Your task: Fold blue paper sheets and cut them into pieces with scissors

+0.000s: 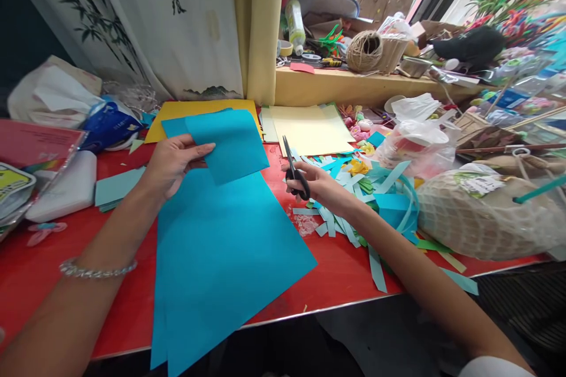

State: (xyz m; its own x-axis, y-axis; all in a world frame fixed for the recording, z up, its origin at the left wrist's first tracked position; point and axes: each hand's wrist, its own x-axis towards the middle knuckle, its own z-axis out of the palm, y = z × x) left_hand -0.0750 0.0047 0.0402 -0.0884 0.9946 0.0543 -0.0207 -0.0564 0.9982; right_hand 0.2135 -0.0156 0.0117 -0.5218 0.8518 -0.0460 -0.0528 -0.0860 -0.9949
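My left hand point(177, 164) pinches a small rectangular piece of blue paper point(234, 144) between thumb and fingers. Another blue piece lies partly behind it. Below, large blue paper sheets point(221, 235) lie on the red table, their near corners hanging over its front edge. To the right, my right hand point(312, 179) is closed around the black handles of a pair of scissors point(292, 168). Their blades point up and away from me, apart from the blue paper. Whether the blades are slightly parted is hard to make out.
Paper strips and scraps point(340, 212) are heaped under my right forearm. A yellow sheet point(163, 123) and cream sheets point(309, 129) lie at the back. Light blue paper pieces point(115, 188) sit at left, near a white box point(66, 188). A net-wrapped bundle point(481, 212) stands at right.
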